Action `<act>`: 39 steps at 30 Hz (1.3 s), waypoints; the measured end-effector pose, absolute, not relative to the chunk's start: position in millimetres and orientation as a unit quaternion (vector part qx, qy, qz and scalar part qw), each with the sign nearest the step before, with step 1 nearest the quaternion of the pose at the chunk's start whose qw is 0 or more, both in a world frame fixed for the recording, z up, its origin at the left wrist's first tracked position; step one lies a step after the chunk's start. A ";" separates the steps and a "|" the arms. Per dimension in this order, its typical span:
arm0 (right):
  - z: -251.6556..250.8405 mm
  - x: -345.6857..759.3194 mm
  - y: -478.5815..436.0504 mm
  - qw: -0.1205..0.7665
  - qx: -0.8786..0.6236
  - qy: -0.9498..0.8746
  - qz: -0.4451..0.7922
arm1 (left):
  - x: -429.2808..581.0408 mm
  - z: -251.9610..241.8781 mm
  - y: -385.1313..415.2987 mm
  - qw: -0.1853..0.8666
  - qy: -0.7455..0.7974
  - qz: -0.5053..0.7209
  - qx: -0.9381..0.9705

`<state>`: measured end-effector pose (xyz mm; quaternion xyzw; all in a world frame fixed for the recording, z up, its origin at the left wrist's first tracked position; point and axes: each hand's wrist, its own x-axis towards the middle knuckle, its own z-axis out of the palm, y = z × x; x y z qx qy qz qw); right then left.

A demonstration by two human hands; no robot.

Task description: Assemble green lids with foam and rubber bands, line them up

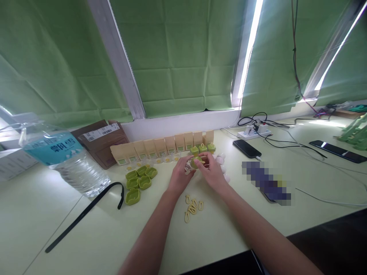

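Both hands meet at the middle of the table. My left hand (pixel 181 175) is closed on a small green-and-clear container (pixel 195 163), at its clear side. My right hand (pixel 212 172) grips the same container from the right, fingers curled round it, and a pale yellow loop shows at its green part. Below the hands lie several yellow loops (pixel 192 208) in a loose cluster. Left of them sit several open green caps (pixel 132 196). Just behind my hands stand finished-looking green pieces with loops (pixel 203 148). White rounded pieces (pixel 220 159) lie beside my right hand, partly hidden by it.
A row of tan card boxes (pixel 155 149) lines the back, with small clear cups before it. At left are a large water bottle (pixel 71 160), a brown carton (pixel 101 143) and a black strap (pixel 83 215). Rightward lie a phone (pixel 247 148) and a power strip (pixel 254 132) with cables.
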<state>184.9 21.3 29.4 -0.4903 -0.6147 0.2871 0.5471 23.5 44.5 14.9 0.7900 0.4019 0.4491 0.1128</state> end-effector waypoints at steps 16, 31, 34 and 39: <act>33.2 186.2 20.5 0.549 -0.464 -0.650 0.245 | 24.6 15.6 44.0 0.186 0.456 0.481 0.725; 30.4 184.4 20.9 0.529 -0.468 -0.674 0.217 | 20.3 9.7 56.0 0.361 0.468 0.526 0.611; 28.5 184.3 21.6 0.527 -0.464 -0.679 0.213 | 21.0 9.5 53.6 0.358 0.464 0.523 0.619; 25.0 185.1 21.9 0.516 -0.457 -0.697 0.194 | 22.7 12.3 51.9 0.390 0.438 0.537 0.607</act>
